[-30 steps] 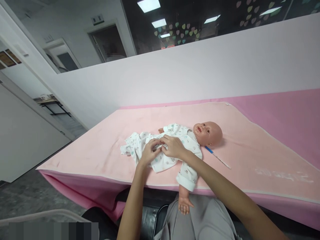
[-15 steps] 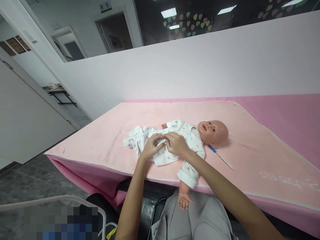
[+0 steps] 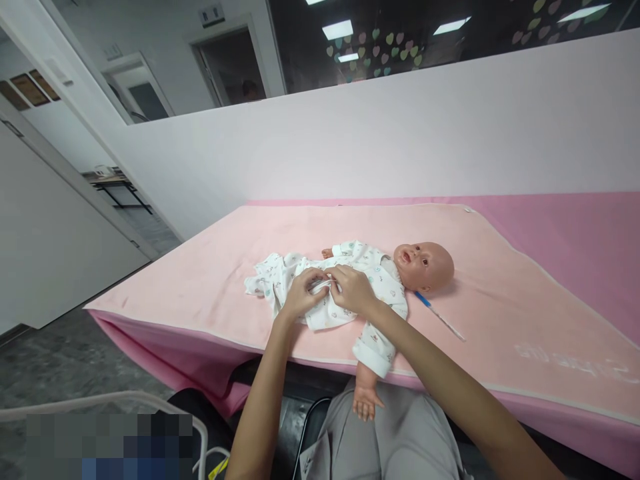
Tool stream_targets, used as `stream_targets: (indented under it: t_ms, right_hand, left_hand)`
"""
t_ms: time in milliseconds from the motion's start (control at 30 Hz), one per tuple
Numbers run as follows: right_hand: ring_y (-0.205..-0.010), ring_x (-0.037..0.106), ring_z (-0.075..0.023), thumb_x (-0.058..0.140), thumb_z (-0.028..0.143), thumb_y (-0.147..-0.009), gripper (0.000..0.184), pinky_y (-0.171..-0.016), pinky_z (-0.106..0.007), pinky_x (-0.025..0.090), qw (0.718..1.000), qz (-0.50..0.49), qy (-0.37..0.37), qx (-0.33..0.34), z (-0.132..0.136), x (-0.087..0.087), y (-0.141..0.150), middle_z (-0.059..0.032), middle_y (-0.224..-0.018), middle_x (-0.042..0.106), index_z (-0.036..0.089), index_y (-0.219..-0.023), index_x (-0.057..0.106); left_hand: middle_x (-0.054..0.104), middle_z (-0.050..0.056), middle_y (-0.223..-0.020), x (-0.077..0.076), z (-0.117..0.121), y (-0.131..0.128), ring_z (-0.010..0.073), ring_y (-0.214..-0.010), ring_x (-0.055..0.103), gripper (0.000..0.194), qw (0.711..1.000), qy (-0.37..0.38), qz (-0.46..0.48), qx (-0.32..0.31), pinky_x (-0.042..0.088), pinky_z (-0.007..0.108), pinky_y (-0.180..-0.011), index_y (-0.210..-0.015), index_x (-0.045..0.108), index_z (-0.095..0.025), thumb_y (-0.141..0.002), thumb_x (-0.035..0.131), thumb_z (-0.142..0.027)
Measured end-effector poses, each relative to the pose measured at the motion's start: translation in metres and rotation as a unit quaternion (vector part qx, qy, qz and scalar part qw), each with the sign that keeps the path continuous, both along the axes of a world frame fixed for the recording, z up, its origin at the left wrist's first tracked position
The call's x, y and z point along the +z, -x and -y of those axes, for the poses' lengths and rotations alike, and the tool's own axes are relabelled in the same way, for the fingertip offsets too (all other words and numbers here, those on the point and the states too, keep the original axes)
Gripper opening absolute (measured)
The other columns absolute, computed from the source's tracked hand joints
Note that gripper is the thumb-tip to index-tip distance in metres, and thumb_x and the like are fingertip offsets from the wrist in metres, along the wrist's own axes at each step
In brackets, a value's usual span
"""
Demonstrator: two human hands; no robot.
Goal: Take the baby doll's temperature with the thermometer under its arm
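Note:
A baby doll (image 3: 425,265) lies on its back on the pink towel, head to the right, dressed in white patterned baby clothes (image 3: 327,319). My left hand (image 3: 304,293) is at the doll's waist, thumb and fingers closed on the cloth. Right beside it, my right hand (image 3: 351,290) pinches the same clothes, fingertips nearly meeting those of the left. The exact fold between the fingertips is partly hidden. One doll arm (image 3: 367,393) hangs over the near table edge, below my right forearm. By the doll's head lies a thin stick with a blue end (image 3: 423,299).
The peach-pink towel (image 3: 500,293) covers the table over a darker pink cloth (image 3: 575,247). A white wall (image 3: 400,147) with a window above stands behind. At the lower left is a pale curved rail (image 3: 115,398).
The view has shifted very slightly. Both hands stay at the doll's waist with hardly any visible movement.

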State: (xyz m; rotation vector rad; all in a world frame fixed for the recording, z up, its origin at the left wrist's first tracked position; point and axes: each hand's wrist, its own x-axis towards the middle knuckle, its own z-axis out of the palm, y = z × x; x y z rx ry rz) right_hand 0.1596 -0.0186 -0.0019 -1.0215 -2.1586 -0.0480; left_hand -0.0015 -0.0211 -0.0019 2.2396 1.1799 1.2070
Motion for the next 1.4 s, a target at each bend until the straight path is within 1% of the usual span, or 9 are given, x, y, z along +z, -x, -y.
stream_targets:
  t_ms: [133, 333, 533, 700, 933, 1100, 1167, 1300, 1400]
  right_hand:
    - [-0.079, 0.054, -0.0165, 0.042, 0.012, -0.077, 0.025, -0.068, -0.026, 0.040, 1.000, -0.004, 0.002, 0.008, 0.0008, 0.0009, -0.0002, -0.0034, -0.086, 0.061, 0.018, -0.097, 0.056]
    - [-0.082, 0.054, -0.0170, 0.043, 0.012, -0.078, 0.027, -0.071, -0.027, 0.040, 1.000, 0.007, 0.012, 0.009, 0.0021, 0.0019, -0.0002, -0.0048, -0.088, 0.062, 0.019, -0.101, 0.056]
    - [-0.081, 0.053, -0.0166, 0.043, 0.012, -0.077, 0.027, -0.068, -0.027, 0.039, 1.000, 0.016, 0.017, 0.008, 0.0039, 0.0044, 0.0001, -0.0039, -0.086, 0.062, 0.019, -0.100, 0.057]
    - [-0.082, 0.053, -0.0170, 0.043, 0.013, -0.078, 0.027, -0.068, -0.027, 0.039, 1.000, 0.019, 0.018, 0.004, 0.0042, 0.0049, 0.0004, -0.0040, -0.085, 0.061, 0.019, -0.100, 0.057]
    - [-0.081, 0.053, -0.0168, 0.041, 0.012, -0.080, 0.029, -0.068, -0.027, 0.039, 1.000, 0.027, 0.015, 0.003, 0.0035, 0.0041, -0.0005, -0.0044, -0.086, 0.060, 0.020, -0.104, 0.056]
    - [-0.082, 0.053, -0.0163, 0.040, 0.011, -0.081, 0.025, -0.069, -0.026, 0.039, 1.000, 0.027, 0.011, 0.002, 0.0032, 0.0027, -0.0007, -0.0045, -0.087, 0.060, 0.019, -0.099, 0.056]
    - [-0.082, 0.053, -0.0163, 0.039, 0.012, -0.082, 0.024, -0.068, -0.026, 0.038, 1.000, 0.026, 0.009, -0.005, 0.0030, 0.0020, -0.0007, -0.0044, -0.087, 0.060, 0.019, -0.098, 0.056]
    - [-0.082, 0.054, -0.0166, 0.039, 0.013, -0.084, 0.023, -0.068, -0.026, 0.039, 0.999, 0.025, 0.009, -0.022, 0.0024, 0.0016, 0.0000, -0.0049, -0.087, 0.060, 0.018, -0.100, 0.056]
    - [-0.084, 0.054, -0.0168, 0.040, 0.013, -0.084, 0.023, -0.069, -0.026, 0.039, 0.999, 0.032, 0.011, -0.022, 0.0030, 0.0027, 0.0006, -0.0054, -0.089, 0.060, 0.018, -0.100, 0.056]
  left_hand:
    - [0.061, 0.005, -0.095, -0.0003, -0.0006, -0.0003, 0.0196, -0.093, 0.056, 0.013, 1.000, 0.001, -0.027, 0.001, 0.044, 0.033, -0.085, -0.087, 0.061, -0.020, -0.075, 0.058, -0.021]
    - [0.058, 0.006, -0.103, -0.0026, -0.0031, 0.0008, 0.0188, -0.099, 0.054, 0.007, 1.000, 0.020, -0.002, -0.016, 0.043, 0.033, -0.088, -0.081, 0.060, -0.019, -0.078, 0.054, -0.021]
    - [0.058, 0.005, -0.108, -0.0003, -0.0022, 0.0007, 0.0206, -0.105, 0.052, 0.015, 0.999, -0.002, -0.050, -0.013, 0.038, 0.035, -0.095, -0.090, 0.062, -0.021, -0.076, 0.056, -0.020]
    - [0.058, 0.005, -0.108, -0.0002, -0.0033, -0.0004, 0.0213, -0.104, 0.052, 0.014, 0.998, 0.012, -0.056, -0.007, 0.039, 0.036, -0.094, -0.088, 0.062, -0.021, -0.076, 0.055, -0.020]
    - [0.059, 0.007, -0.105, -0.0029, -0.0055, 0.0009, 0.0210, -0.102, 0.052, 0.010, 0.999, 0.049, 0.005, -0.021, 0.040, 0.036, -0.092, -0.085, 0.061, -0.019, -0.077, 0.055, -0.022]
    - [0.060, 0.007, -0.100, -0.0020, -0.0042, 0.0011, 0.0189, -0.095, 0.055, 0.011, 0.995, 0.074, 0.048, -0.037, 0.043, 0.033, -0.086, -0.080, 0.060, -0.017, -0.080, 0.053, -0.027]
    - [0.060, 0.006, -0.097, -0.0013, -0.0032, 0.0005, 0.0181, -0.092, 0.056, 0.014, 0.995, 0.079, 0.058, -0.031, 0.044, 0.031, -0.083, -0.082, 0.060, -0.017, -0.080, 0.053, -0.030]
    - [0.061, 0.005, -0.094, 0.0012, -0.0006, -0.0016, 0.0156, -0.086, 0.057, 0.018, 0.995, 0.063, 0.072, 0.001, 0.045, 0.030, -0.078, -0.092, 0.058, -0.018, -0.081, 0.053, -0.032]
    - [0.061, 0.006, -0.096, 0.0021, 0.0004, -0.0022, 0.0168, -0.091, 0.057, 0.013, 0.998, 0.026, 0.054, 0.004, 0.045, 0.030, -0.082, -0.080, 0.060, -0.018, -0.078, 0.056, -0.030]
